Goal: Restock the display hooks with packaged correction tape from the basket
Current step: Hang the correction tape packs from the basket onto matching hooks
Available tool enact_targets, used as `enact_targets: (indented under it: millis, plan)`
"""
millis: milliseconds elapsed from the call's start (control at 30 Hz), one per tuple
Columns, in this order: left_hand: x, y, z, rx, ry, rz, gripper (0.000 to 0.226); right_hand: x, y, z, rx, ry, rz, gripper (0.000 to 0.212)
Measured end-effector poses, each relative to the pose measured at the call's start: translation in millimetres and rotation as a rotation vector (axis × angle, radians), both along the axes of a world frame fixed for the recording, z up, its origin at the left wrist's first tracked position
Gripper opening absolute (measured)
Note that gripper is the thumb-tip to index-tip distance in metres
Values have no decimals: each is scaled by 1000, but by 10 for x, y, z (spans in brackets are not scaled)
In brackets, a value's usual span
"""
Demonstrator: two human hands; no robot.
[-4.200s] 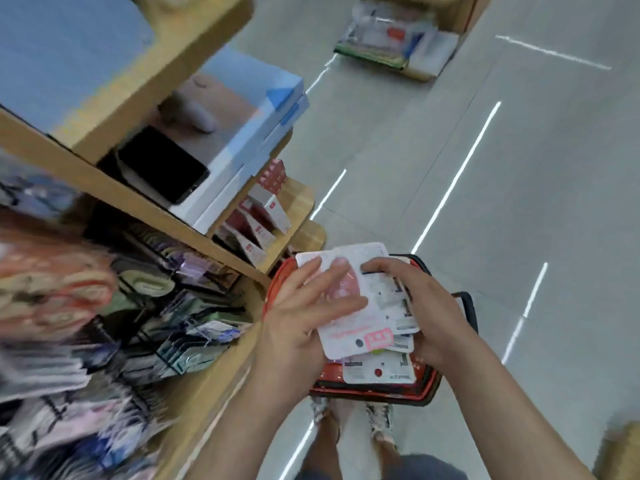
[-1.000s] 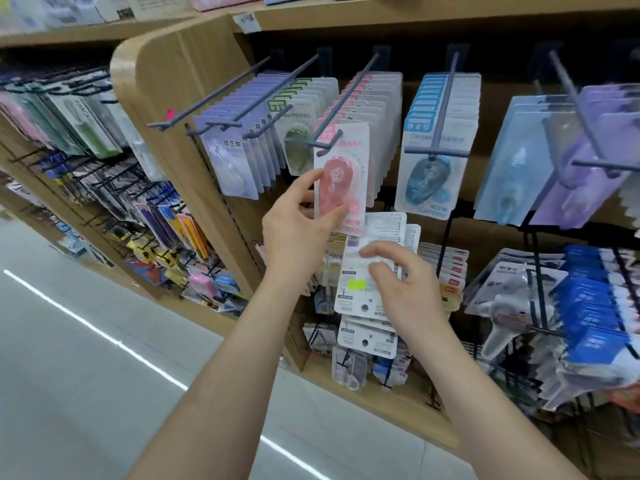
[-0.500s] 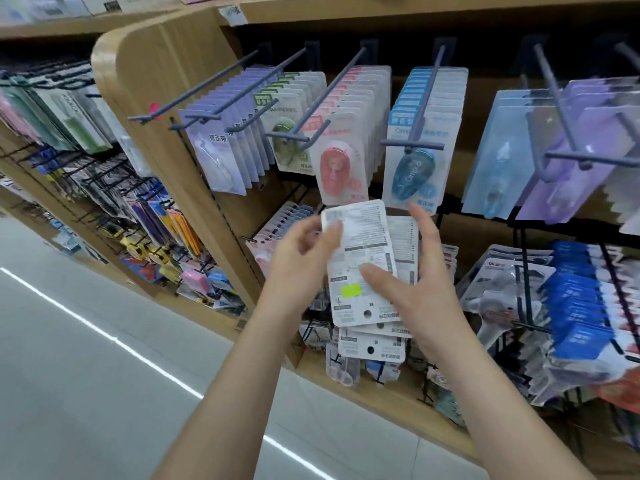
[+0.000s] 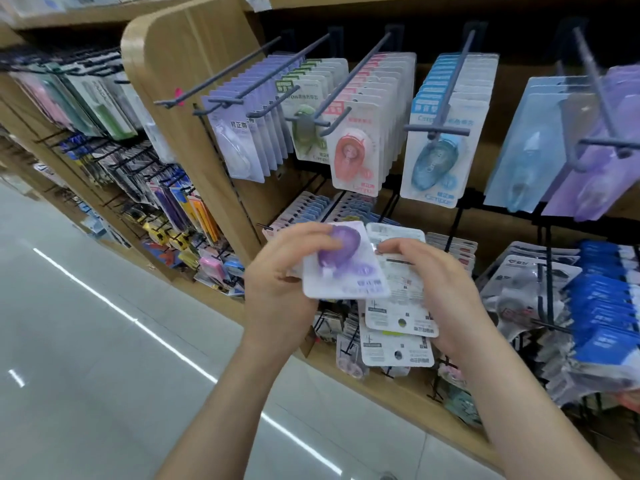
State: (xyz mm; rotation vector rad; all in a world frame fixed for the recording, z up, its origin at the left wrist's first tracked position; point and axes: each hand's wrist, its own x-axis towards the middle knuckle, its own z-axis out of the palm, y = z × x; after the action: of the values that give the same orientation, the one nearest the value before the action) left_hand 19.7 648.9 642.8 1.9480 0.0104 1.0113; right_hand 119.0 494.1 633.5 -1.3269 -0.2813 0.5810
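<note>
My left hand (image 4: 277, 278) grips a purple correction tape pack (image 4: 343, 261), face up and blurred, in front of the display. My right hand (image 4: 446, 292) holds a fanned stack of packs (image 4: 398, 320) with their printed backs toward me. Above them the grey hooks carry rows of packs: pale purple (image 4: 239, 150), green (image 4: 304, 129), pink (image 4: 353, 157), blue (image 4: 433, 164). The pink hook (image 4: 360, 74) is nearly full to its tip. More blue and purple packs (image 4: 585, 174) hang on the right hooks. No basket is in view.
A wooden end panel (image 4: 187, 105) stands left of the hooks, with other stationery racks (image 4: 114, 157) beyond it. Lower hooks hold white and blue packs (image 4: 602, 306). A wooden shelf lip (image 4: 408, 407) runs below my hands. Grey tiled floor (image 4: 86, 341) lies to the left.
A pink pack went onto the pink hook a second ago. Since then my left hand has taken a purple pack off the stack and turned it face up.
</note>
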Motion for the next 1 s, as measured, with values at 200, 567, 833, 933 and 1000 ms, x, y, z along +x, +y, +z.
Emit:
enact_targets:
  millis: [200, 567, 833, 933, 1000]
  plan:
    - [-38, 31, -199, 224, -13, 56, 29, -9, 63, -10, 32, 26, 174, 40]
    - [-84, 180, 173, -182, 489, 61, 49, -32, 54, 103, -297, -445, 178, 33]
    - [29, 321, 294, -472, 538, -73, 39, -68, 7, 122, -287, -490, 60, 29]
    - [64, 259, 162, -733, 371, 5, 45, -96, -41, 97, -280, -414, -28, 32]
    - [79, 176, 113, -882, 314, 2, 37, -130, -47, 81, -283, -381, -54, 32]
